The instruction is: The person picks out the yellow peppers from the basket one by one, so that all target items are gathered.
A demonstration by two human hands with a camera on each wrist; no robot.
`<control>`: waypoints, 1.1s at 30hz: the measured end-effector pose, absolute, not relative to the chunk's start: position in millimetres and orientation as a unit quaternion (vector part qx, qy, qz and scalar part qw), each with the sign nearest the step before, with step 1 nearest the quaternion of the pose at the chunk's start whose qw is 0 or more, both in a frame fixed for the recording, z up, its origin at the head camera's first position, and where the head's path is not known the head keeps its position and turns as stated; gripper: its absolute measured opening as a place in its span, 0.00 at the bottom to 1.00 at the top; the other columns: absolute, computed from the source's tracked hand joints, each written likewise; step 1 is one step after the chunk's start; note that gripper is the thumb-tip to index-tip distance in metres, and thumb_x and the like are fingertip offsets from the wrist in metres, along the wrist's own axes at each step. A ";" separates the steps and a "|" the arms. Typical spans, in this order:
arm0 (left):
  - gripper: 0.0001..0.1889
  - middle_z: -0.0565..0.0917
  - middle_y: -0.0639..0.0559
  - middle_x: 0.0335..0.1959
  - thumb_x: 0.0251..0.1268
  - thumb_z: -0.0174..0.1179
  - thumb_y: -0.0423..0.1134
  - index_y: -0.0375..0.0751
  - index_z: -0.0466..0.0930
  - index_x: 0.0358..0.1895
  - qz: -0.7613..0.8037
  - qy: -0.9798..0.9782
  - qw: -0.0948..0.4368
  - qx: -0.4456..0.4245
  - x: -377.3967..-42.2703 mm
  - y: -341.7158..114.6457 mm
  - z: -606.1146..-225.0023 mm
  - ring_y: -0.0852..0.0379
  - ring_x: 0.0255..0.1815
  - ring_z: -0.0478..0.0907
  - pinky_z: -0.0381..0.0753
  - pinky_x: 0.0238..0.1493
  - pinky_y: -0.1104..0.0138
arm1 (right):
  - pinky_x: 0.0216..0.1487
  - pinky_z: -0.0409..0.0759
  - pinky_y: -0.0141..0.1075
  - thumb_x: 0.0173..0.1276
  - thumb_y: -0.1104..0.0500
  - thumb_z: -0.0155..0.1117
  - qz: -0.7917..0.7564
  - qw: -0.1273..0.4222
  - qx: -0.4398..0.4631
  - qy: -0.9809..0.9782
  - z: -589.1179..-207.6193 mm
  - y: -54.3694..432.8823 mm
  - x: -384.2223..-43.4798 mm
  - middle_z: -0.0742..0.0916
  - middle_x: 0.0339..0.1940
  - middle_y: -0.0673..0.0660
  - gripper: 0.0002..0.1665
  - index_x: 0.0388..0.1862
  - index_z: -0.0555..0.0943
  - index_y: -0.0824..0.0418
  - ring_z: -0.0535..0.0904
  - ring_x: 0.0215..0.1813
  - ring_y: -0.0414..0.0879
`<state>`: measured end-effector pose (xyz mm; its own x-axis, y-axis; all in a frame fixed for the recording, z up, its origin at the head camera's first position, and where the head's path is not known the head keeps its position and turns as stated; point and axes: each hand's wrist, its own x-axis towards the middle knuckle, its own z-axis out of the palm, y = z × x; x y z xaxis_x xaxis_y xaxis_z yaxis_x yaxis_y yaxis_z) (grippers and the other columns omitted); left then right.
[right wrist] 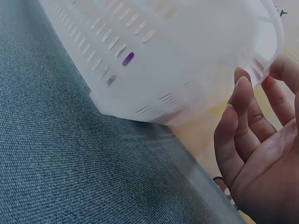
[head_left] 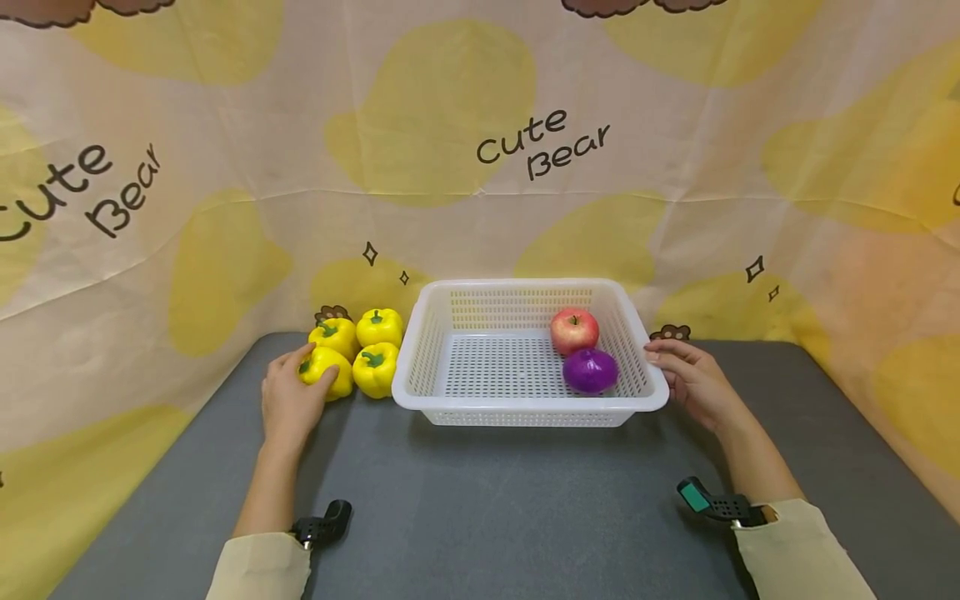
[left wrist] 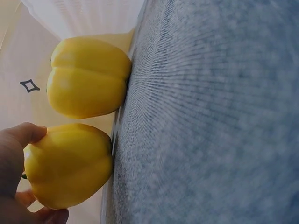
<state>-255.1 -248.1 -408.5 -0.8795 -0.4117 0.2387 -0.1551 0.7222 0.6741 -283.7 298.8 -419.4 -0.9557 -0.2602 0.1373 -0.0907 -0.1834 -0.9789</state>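
My left hand (head_left: 293,398) is at the front-left yellow bell pepper (head_left: 332,372), its thumb on the near side and its fingers around the far side. In the left wrist view that gripped pepper (left wrist: 70,168) sits at the table surface, with another yellow bell pepper (left wrist: 88,77) beside it. On the other side, my right hand (head_left: 693,379) holds the right rim of a white plastic basket (head_left: 525,404) between thumb and fingers. Inside the basket, toward its right end, a red apple (head_left: 574,331) lies behind a purple onion (head_left: 590,371).
More yellow bell peppers (head_left: 380,327) cluster against the basket's left side. The grey table (head_left: 517,508) stretches in front of the basket. A patterned cloth (head_left: 300,125) printed with "Cute Bear" hangs behind the table.
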 end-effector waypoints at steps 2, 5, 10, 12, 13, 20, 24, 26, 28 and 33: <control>0.33 0.64 0.33 0.75 0.70 0.60 0.51 0.45 0.67 0.75 -0.339 -0.908 0.189 0.156 -254.7 -248.3 -408.1 0.28 0.72 0.60 0.61 0.70 0.39 | 0.38 0.88 0.35 0.78 0.64 0.54 -0.756 0.055 -0.135 0.638 -419.5 299.3 -284.0 0.89 0.41 0.44 0.16 0.44 0.86 0.47 0.90 0.40 0.40; 0.33 0.64 0.34 0.75 0.71 0.60 0.51 0.45 0.66 0.76 -0.343 -0.907 0.185 0.157 -254.6 -249.4 -407.6 0.28 0.73 0.60 0.60 0.71 0.38 | 0.38 0.89 0.35 0.78 0.64 0.54 -0.754 0.054 -0.132 0.641 -419.7 299.9 -284.7 0.89 0.42 0.44 0.15 0.44 0.86 0.46 0.90 0.40 0.40; 0.34 0.64 0.31 0.75 0.72 0.58 0.53 0.44 0.65 0.77 -0.352 -0.907 0.170 0.158 -255.0 -253.8 -407.1 0.29 0.75 0.59 0.59 0.74 0.38 | 0.38 0.89 0.36 0.78 0.64 0.54 -0.754 0.056 -0.130 0.641 -420.3 300.2 -285.5 0.89 0.42 0.44 0.15 0.44 0.86 0.46 0.90 0.40 0.40; 0.34 0.64 0.30 0.74 0.73 0.56 0.54 0.43 0.64 0.77 -0.355 -0.907 0.161 0.160 -255.0 -255.7 -407.0 0.30 0.75 0.60 0.59 0.74 0.39 | 0.38 0.89 0.36 0.78 0.64 0.54 -0.754 0.058 -0.131 0.641 -420.7 300.2 -285.5 0.89 0.42 0.44 0.15 0.44 0.85 0.47 0.90 0.40 0.40; 0.35 0.64 0.29 0.74 0.74 0.56 0.55 0.43 0.63 0.77 -0.356 -0.907 0.156 0.162 -254.9 -256.3 -407.1 0.30 0.75 0.60 0.59 0.74 0.39 | 0.38 0.89 0.36 0.78 0.64 0.54 -0.754 0.059 -0.132 0.641 -420.8 300.2 -285.5 0.89 0.42 0.44 0.15 0.44 0.85 0.47 0.90 0.40 0.40; 0.38 0.62 0.29 0.75 0.74 0.51 0.60 0.44 0.59 0.79 -0.365 -0.906 0.129 0.172 -254.1 -259.0 -408.9 0.30 0.76 0.59 0.59 0.74 0.38 | 0.37 0.89 0.36 0.78 0.64 0.53 -0.753 0.062 -0.135 0.641 -420.9 299.9 -285.5 0.90 0.42 0.44 0.15 0.45 0.85 0.47 0.90 0.40 0.41; 0.38 0.63 0.31 0.76 0.73 0.55 0.60 0.45 0.61 0.79 -0.365 -0.906 0.140 0.165 -254.3 -258.5 -408.6 0.32 0.76 0.59 0.59 0.74 0.39 | 0.37 0.89 0.36 0.78 0.64 0.54 -0.755 0.062 -0.133 0.639 -421.0 299.7 -285.2 0.90 0.42 0.44 0.15 0.44 0.85 0.47 0.90 0.39 0.40; 0.38 0.64 0.32 0.75 0.71 0.58 0.58 0.45 0.62 0.78 -0.362 -0.907 0.149 0.158 -254.1 -257.5 -407.9 0.32 0.77 0.59 0.58 0.75 0.40 | 0.37 0.89 0.36 0.78 0.64 0.54 -0.754 0.060 -0.132 0.640 -421.0 299.6 -284.9 0.90 0.42 0.44 0.15 0.44 0.85 0.47 0.90 0.39 0.40; 0.37 0.66 0.32 0.75 0.70 0.61 0.56 0.45 0.64 0.77 -0.358 -0.907 0.160 0.150 -253.6 -256.2 -407.2 0.33 0.76 0.60 0.58 0.76 0.40 | 0.37 0.89 0.36 0.78 0.64 0.54 -0.753 0.057 -0.131 0.642 -420.9 299.6 -284.5 0.89 0.42 0.44 0.15 0.44 0.85 0.47 0.90 0.39 0.40; 0.36 0.67 0.32 0.72 0.67 0.66 0.52 0.43 0.68 0.75 -0.322 -0.918 0.190 0.134 -252.4 -252.1 -405.7 0.30 0.72 0.63 0.62 0.72 0.39 | 0.37 0.89 0.36 0.78 0.64 0.54 -0.751 0.055 -0.132 0.645 -420.4 299.6 -284.2 0.89 0.41 0.44 0.15 0.44 0.85 0.47 0.90 0.39 0.40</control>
<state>-252.4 -252.1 -405.7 -0.8919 -0.3684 0.2624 -0.1236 0.7565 0.6422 -284.2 299.6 -420.4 -0.9590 -0.2534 0.1272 -0.0876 -0.1620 -0.9829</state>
